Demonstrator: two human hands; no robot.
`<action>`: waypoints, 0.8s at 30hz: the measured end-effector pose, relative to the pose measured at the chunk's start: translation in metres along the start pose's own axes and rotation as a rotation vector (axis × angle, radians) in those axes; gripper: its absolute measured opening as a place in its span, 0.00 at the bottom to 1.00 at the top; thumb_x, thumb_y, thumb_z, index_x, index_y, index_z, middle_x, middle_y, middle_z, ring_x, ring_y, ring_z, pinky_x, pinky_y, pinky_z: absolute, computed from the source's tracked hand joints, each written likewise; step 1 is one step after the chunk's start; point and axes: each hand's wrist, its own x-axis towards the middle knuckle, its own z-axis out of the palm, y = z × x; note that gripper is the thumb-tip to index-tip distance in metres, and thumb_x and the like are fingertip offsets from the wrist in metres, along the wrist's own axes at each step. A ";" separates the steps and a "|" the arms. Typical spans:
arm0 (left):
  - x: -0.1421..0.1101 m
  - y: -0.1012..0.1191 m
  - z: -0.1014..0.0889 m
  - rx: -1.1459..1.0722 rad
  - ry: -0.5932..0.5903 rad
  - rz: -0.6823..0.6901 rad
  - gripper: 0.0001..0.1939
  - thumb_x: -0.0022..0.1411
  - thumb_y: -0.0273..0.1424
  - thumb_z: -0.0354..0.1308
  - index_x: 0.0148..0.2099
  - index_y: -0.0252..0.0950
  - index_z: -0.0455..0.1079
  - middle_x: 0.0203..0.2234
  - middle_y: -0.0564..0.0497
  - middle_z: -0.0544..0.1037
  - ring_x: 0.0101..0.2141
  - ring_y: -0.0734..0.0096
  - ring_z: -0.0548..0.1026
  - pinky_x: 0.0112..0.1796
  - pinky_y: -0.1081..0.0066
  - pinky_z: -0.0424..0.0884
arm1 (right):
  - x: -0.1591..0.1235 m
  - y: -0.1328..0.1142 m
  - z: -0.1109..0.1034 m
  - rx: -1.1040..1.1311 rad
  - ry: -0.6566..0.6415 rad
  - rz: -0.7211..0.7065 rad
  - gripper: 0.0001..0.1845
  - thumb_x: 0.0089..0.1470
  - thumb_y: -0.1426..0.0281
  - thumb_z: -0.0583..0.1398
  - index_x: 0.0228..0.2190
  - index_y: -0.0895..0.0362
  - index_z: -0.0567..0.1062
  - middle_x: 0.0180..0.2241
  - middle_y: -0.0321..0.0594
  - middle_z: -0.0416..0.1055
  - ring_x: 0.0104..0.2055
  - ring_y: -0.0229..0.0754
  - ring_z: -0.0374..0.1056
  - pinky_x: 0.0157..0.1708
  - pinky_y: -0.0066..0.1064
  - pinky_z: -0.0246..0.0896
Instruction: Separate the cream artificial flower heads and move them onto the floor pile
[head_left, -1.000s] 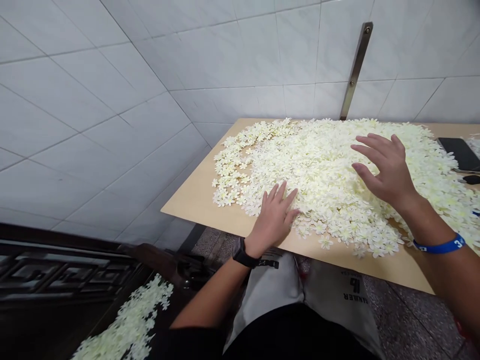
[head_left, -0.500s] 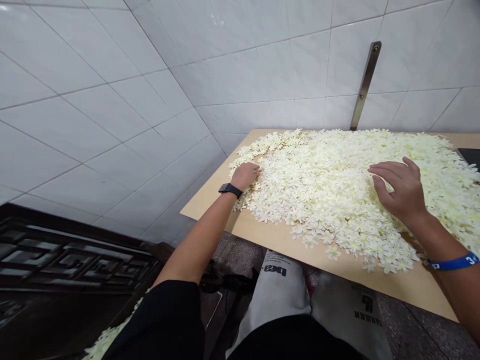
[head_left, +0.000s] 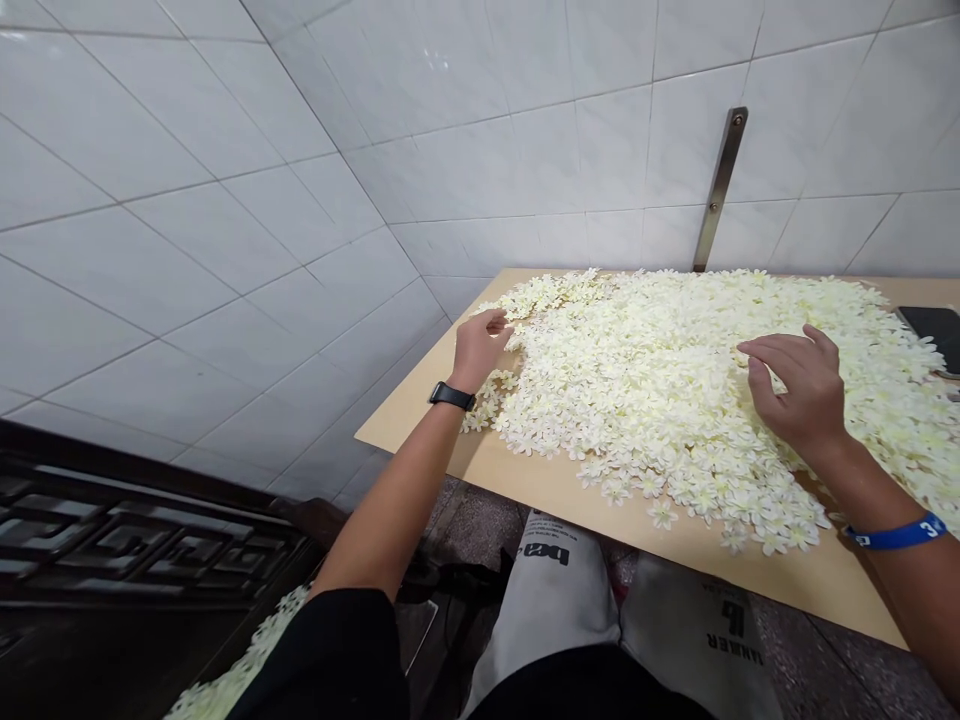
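Note:
A wide heap of artificial white flower heads [head_left: 637,370] with pale yellow centres covers much of the wooden board [head_left: 405,420]. At the heap's left end, my left hand [head_left: 480,350] is over the board, its fingers curved and the thumb apart from them. I see nothing held in it. Over the right part of the heap hovers my right hand [head_left: 802,390], fingers stretched forward and the thumb spread below, with nothing visible in its grasp. Whether its fingertips touch the flowers I cannot tell.
A dark phone-like slab [head_left: 934,335] lies at the board's right. Behind, a metal strip [head_left: 718,195] is fixed to the tiled wall [head_left: 525,170]. More white flowers [head_left: 247,660] lie low at left, beside dark carved furniture [head_left: 142,540].
My left hand has lifted slightly and shifted left, its fingers and thumb now visibly apart. My right hand stays almost in place. The view has turned a little to the right.

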 end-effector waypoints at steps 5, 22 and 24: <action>0.005 0.060 0.026 -0.224 0.204 0.419 0.11 0.67 0.33 0.60 0.50 0.35 0.76 0.44 0.46 0.82 0.44 0.68 0.79 0.49 0.64 0.78 | 0.002 -0.006 -0.002 -0.038 0.032 -0.019 0.10 0.61 0.74 0.58 0.42 0.54 0.78 0.37 0.44 0.81 0.40 0.50 0.77 0.48 0.45 0.67; -0.074 0.195 0.074 -0.349 -0.063 0.973 0.10 0.74 0.29 0.50 0.48 0.35 0.72 0.47 0.43 0.80 0.48 0.70 0.78 0.48 0.67 0.79 | 0.003 -0.034 -0.005 0.346 -0.207 0.201 0.16 0.66 0.64 0.57 0.52 0.52 0.77 0.45 0.44 0.81 0.41 0.49 0.79 0.40 0.38 0.76; -0.063 0.172 0.060 -0.309 -0.029 0.804 0.10 0.74 0.29 0.50 0.46 0.36 0.73 0.42 0.46 0.81 0.43 0.70 0.79 0.44 0.65 0.80 | 0.002 -0.032 -0.005 0.323 -0.182 0.236 0.16 0.65 0.65 0.58 0.52 0.52 0.77 0.44 0.45 0.82 0.38 0.47 0.80 0.39 0.39 0.76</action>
